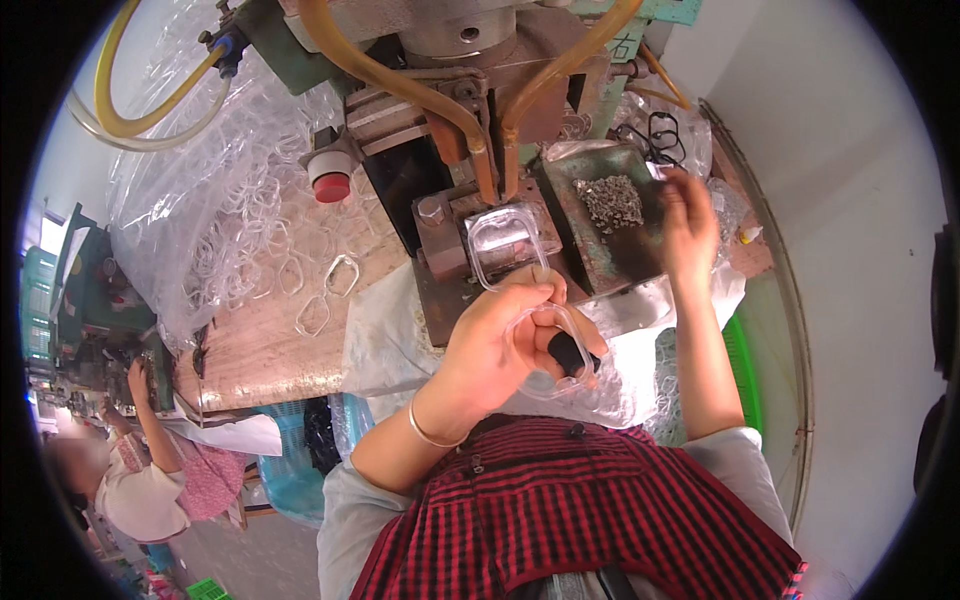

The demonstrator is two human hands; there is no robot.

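Note:
My left hand [515,335] is closed on a clear plastic frame [476,262], a rounded loop pinched between thumb and fingertips. The frame's far end lies over the metal block [512,228] of the press. A second clear loop hangs around the lower fingers of this hand, and a black cover [568,352] wraps one finger. My right hand [690,225] is at the right rim of a shallow metal tray [590,262], its fingers bent together. What they hold, if anything, is too small to make out. Small grey metallic pieces [612,203] are heaped in the tray.
The press [460,40] with two yellowish hoses [400,95] stands just ahead. A red button [331,187] sticks out at its left. Many clear loops [245,225] lie on the wooden table [290,360]. Black-handled scissors [664,135] lie behind the tray. Another person [150,490] works at far left.

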